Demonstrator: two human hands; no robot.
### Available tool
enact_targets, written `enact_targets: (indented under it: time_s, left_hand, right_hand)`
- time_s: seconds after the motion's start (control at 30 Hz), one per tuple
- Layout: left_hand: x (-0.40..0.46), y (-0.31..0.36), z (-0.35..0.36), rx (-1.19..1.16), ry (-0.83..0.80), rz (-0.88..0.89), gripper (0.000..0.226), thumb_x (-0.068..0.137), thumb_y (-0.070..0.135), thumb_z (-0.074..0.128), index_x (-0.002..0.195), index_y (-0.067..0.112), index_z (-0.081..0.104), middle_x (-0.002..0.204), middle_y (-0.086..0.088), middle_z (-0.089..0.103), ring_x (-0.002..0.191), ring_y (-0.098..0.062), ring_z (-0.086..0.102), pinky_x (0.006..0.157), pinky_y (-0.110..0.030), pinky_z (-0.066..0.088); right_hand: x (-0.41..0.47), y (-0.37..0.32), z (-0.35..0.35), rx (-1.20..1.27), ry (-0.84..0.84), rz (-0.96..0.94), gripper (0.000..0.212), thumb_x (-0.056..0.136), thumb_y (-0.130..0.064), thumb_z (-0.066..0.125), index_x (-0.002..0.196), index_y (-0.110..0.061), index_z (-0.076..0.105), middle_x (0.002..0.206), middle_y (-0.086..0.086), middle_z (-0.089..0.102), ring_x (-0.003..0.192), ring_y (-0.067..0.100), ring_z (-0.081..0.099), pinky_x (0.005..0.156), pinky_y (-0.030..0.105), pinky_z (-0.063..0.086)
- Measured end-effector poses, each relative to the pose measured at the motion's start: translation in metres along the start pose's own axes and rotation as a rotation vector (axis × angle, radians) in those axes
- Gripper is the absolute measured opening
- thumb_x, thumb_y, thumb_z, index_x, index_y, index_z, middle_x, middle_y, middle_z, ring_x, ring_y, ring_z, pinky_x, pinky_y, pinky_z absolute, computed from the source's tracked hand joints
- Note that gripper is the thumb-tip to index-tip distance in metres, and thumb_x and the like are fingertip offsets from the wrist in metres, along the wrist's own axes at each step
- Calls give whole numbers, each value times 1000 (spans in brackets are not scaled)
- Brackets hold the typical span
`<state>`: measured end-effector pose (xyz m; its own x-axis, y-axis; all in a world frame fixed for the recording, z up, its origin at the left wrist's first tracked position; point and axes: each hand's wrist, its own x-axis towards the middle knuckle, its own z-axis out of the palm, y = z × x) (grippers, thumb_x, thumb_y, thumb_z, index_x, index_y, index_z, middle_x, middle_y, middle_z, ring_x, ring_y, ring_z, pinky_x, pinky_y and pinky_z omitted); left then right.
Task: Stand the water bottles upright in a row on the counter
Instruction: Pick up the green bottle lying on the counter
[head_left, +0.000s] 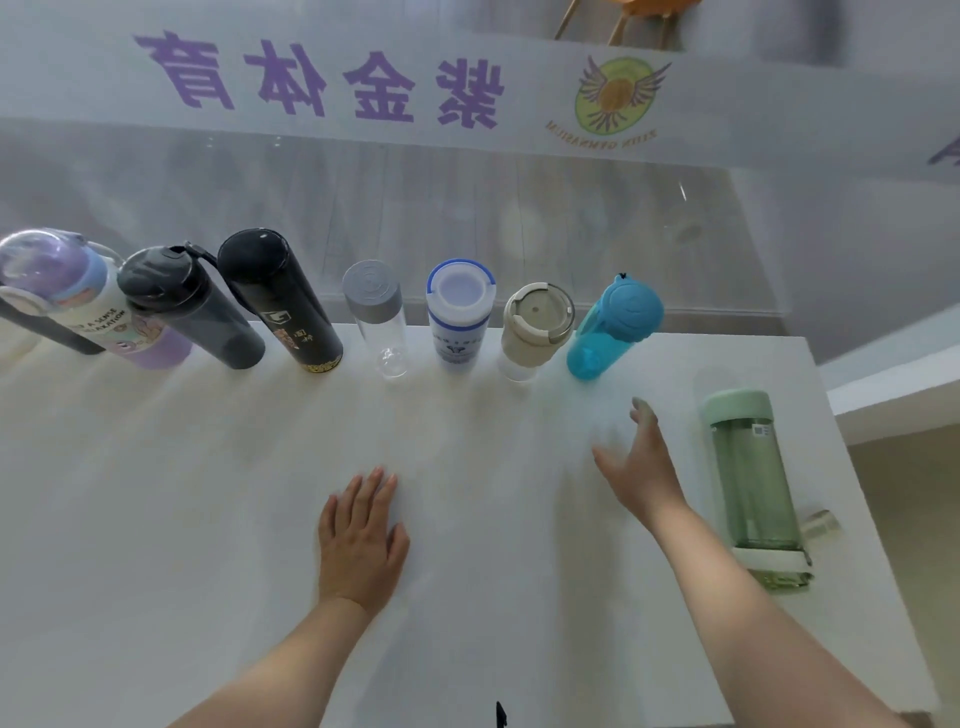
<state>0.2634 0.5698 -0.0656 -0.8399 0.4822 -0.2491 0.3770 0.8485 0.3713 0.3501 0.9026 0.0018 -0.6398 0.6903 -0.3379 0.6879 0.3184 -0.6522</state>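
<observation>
A white counter (208, 519) is stretching out below a glass partition (467, 208) carrying purple lettering (317, 83) and a winged logo (615, 93). Several bottles are standing upright in a row (374, 322) along its far edge, while a green bottle (753, 488) is lying on its side at the right. The left hand (361, 540) is resting flat, fingers straight; the right hand (641, 457) is reaching forward, fingers spread, holding nothing.
</observation>
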Motion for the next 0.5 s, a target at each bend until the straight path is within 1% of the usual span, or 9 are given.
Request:
enact_targets:
  time_s: [0.07, 0.13, 0.23, 0.3, 0.4, 0.5]
  left_hand:
    - [1, -2, -2, -22, -7, -1, 62, 79, 36, 37, 139, 21, 41, 144, -3, 46, 135, -21, 31, 113, -37, 7]
    - [2, -3, -5, -25, -12, -5, 65, 76, 38, 37, 139, 20, 43, 144, -3, 47, 134, -20, 30, 111, -35, 7]
    - [4, 4, -13, -29, -37, -32, 73, 72, 41, 33, 141, 19, 42, 148, -3, 40, 137, -22, 27, 112, -40, 11]
    - [5, 14, -17, -41, -53, -43, 71, 72, 39, 35, 140, 18, 43, 149, -5, 37, 137, -26, 28, 113, -42, 13]
    - [8, 34, -18, -37, -65, 58, 66, 71, 37, 38, 132, 16, 52, 142, -8, 47, 127, -31, 42, 108, -46, 25]
    - [15, 63, -15, -50, -113, 181, 63, 72, 31, 45, 132, 14, 53, 140, -10, 49, 126, -34, 46, 106, -45, 32]
  right_hand:
    - [-25, 10, -4, -38, 21, 20, 79, 87, -21, 66, 150, -16, 19, 153, 6, 31, 140, 22, 31, 112, 35, 29]
    - [-48, 23, -8, -42, 57, 34, 75, 88, -21, 63, 150, -17, 21, 154, 5, 30, 141, 22, 29, 114, 36, 27]
    - [-77, 36, -16, -5, 139, 41, 70, 88, -16, 63, 148, -14, 26, 152, 9, 34, 140, 24, 30, 112, 34, 26]
    - [-91, 44, -23, 15, 194, 50, 68, 88, -11, 63, 146, -12, 29, 150, 10, 36, 139, 25, 32, 110, 33, 26]
    - [-107, 56, -36, 37, 278, 71, 64, 86, -9, 63, 143, -9, 34, 145, 12, 40, 136, 28, 34, 108, 34, 29]
    - [-116, 71, -52, 24, 369, 86, 61, 84, -5, 64, 139, -6, 38, 138, 17, 44, 129, 33, 39, 107, 43, 35]
